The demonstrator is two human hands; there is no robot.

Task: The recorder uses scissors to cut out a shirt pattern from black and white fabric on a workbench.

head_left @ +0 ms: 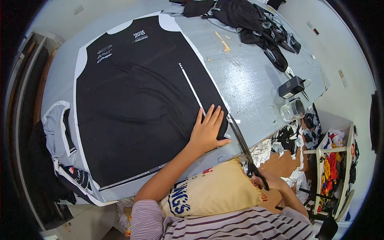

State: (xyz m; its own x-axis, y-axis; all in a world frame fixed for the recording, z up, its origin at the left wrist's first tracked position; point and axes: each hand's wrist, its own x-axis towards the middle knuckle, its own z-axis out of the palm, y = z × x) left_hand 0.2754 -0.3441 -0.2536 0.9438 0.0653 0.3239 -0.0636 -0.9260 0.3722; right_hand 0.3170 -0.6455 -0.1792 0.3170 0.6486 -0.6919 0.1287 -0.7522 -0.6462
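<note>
My left hand [206,132] lies flat with fingers spread on a black fabric panel [132,104], which has white edges, small white logos and a narrow white stripe. My right hand [272,180] grips long black scissors [245,144]; the blade tips reach the panel's right edge beside a small white strip [236,120]. The panel lies on a grey table [260,108]. Below the table's front edge, a cream sack with blue lettering [212,188] sits against my striped shirt.
A dark garment pile [256,24] lies at the back right, grey-black pieces [56,132] at the left. A black power adapter [291,87] and glass [292,110] sit near the right edge. Fabric scraps [296,180] cover the floor beside a white shelf [340,172] holding colourful cloth.
</note>
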